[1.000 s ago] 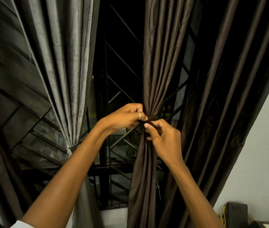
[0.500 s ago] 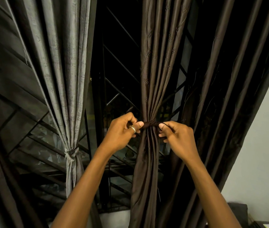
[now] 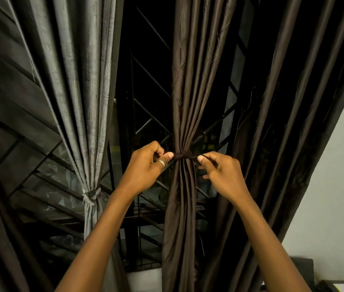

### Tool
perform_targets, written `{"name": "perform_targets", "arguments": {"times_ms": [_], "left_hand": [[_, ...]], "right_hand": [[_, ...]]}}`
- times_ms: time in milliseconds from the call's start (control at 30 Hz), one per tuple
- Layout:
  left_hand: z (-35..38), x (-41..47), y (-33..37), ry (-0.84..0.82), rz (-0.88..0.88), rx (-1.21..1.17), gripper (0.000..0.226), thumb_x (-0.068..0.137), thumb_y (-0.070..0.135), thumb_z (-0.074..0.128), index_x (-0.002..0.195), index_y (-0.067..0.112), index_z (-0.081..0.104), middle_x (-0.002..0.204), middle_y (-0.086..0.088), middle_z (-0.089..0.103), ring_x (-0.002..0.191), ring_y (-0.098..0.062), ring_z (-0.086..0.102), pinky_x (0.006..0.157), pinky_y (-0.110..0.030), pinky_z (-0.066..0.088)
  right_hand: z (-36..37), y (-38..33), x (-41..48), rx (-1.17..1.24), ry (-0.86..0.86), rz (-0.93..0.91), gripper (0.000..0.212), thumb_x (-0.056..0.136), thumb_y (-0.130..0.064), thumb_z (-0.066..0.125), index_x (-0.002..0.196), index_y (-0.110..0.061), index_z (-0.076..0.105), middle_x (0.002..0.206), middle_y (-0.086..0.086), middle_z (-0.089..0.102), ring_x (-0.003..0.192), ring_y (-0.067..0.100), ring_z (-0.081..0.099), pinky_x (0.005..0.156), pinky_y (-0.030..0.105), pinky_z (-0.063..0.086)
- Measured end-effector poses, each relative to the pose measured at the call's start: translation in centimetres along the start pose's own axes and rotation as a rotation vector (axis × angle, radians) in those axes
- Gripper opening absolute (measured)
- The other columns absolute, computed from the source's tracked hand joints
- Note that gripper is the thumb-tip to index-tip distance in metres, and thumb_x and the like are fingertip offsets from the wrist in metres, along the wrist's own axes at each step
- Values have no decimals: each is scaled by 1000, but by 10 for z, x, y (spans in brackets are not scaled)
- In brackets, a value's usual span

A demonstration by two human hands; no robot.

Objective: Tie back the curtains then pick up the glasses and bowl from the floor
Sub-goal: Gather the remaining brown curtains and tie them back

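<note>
The brown curtain I am tying hangs in the middle of the frame, gathered to a narrow waist by a dark tie just above centre. There is open room on either side of that waist. The window grille shows through on the left, and a thinner gap lies on the right before the next dark curtain begins. The grey curtain at left is well apart, already cinched by its own knot at lower left. A pale wall closes the right edge.

My left grip, wearing a ring, pinches one end of the tie between thumb and curled fingers, right against the bundle's left side. My right grip pinches the other end just right of the bundle, thumb on top and fingers curled. Both forearms rise from the bottom edge, with the wrists about level.
</note>
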State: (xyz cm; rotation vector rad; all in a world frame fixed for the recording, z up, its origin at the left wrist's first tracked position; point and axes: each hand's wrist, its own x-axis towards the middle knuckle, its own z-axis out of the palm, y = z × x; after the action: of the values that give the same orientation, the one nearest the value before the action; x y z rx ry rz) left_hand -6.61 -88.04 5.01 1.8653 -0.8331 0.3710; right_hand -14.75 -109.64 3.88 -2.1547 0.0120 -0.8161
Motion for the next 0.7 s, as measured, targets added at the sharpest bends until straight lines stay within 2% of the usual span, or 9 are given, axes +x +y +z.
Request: {"name": "perform_targets", "arguments": {"times_ms": [167,233,333,433,500,600,700], "left_hand": [[12,-2,0,33,-28,-4,17,97,44,58,85,32,56,75,-7,65,68,-28,63,63,-52,58],[18,-2,-3,31,-34,5,13,97,45,57,91,34,56,74,2,63,63,-14,62,59,-39,58],[25,-1,-8,-11,-40,-27,10,97,42,60,98,34,54,82,11,62,69,3,63,62,-22,55],[33,0,-10,-37,-53,-71,16,97,41,61,105,32,51,84,12,62,72,4,64,59,-16,52],[40,0,-12,-38,-96,-113,29,96,44,61,118,29,48,84,14,64,73,3,66,61,-21,55],[50,-3,-10,25,-156,-116,43,96,48,59,127,25,43,81,12,66,71,-6,67,67,-39,58],[67,-10,-6,125,-221,-24,40,96,48,58,121,21,44,74,7,65,68,-9,65,60,-35,52]], "right_hand": [[11,-1,0,67,37,69,15,100,-36,63,107,-26,71,91,-6,75,88,11,73,82,46,62],[16,1,0,103,43,111,18,98,-36,65,112,-27,68,92,-10,75,89,6,73,85,44,62],[21,1,-1,117,71,159,25,96,-36,67,119,-28,63,94,-20,73,89,1,72,85,42,63],[23,2,-5,122,111,213,38,95,-38,68,130,-29,55,90,-5,74,86,10,74,82,47,63],[25,1,-7,102,119,237,46,96,-38,67,136,-29,48,95,-4,72,87,11,73,83,47,62],[23,-1,-11,97,103,234,52,98,-34,66,143,-27,41,101,-8,71,88,4,72,84,43,63],[19,4,-15,74,83,240,51,98,-33,65,143,-26,41,105,-13,72,93,3,72,87,40,62]]}}
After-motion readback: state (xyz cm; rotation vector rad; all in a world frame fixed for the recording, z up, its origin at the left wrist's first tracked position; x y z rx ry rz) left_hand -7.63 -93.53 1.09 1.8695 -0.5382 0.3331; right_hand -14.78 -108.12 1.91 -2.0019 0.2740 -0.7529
